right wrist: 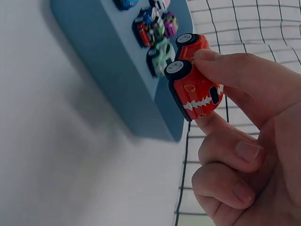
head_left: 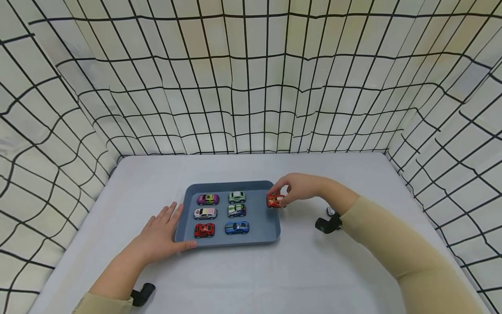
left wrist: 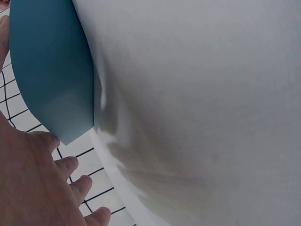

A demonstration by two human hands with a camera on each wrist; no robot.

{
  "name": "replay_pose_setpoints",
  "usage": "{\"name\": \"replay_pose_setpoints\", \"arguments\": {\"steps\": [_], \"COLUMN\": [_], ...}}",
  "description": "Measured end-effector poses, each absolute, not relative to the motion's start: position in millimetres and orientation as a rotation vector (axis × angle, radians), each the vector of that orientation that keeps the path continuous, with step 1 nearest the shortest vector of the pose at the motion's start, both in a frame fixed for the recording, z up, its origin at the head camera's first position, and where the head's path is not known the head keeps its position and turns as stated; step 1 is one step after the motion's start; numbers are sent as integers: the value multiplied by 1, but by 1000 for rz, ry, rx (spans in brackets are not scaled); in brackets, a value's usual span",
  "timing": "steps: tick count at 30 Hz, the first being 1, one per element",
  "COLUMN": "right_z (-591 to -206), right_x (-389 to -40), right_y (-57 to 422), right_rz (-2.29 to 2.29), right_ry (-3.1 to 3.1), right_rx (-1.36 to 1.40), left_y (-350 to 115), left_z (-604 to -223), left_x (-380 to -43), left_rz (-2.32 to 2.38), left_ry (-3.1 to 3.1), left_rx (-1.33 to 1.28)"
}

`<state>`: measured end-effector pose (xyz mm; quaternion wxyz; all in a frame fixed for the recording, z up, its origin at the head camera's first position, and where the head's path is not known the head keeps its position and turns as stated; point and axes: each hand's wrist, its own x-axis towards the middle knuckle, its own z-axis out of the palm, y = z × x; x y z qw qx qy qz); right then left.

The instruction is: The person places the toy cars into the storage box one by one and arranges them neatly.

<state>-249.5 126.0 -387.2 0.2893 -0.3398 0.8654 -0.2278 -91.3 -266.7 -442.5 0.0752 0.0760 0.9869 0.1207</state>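
A blue-grey tray (head_left: 255, 237) lies on the white table with several toy cars in two columns. The left column has a purple car (head_left: 208, 199), a white one (head_left: 205, 213) and a red one (head_left: 204, 230). Beside them are a pale green car (head_left: 237, 197), a white-green-blue car (head_left: 236, 210) and a blue car (head_left: 237, 227). My right hand (head_left: 300, 187) pinches a red toy car (right wrist: 200, 89) with white zigzag marks at the tray's right edge. Fingers straight and spread, my left hand (head_left: 161, 233) rests against the tray's left side.
A small white object (head_left: 330, 211), partly hidden, is on the table beneath my right forearm. A black wrist device (head_left: 328, 224) shows near the right sleeve, another (head_left: 143, 294) near the left. White walls with black netting (head_left: 247, 87) surround the table (head_left: 251, 279).
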Motion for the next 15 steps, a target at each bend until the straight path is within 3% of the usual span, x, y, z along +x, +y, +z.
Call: {"name": "replay_pose_setpoints", "arguments": {"steps": [15], "right_z": [-406], "right_x": [-233], "right_y": [86], "right_rz": [-557], "right_ry": [2200], "right_rx": [-1043], "left_y": [-265], "left_z": [-442], "left_x": [-90], "left_rz": [378], "left_ry": [2959], "left_rx": [220]}}
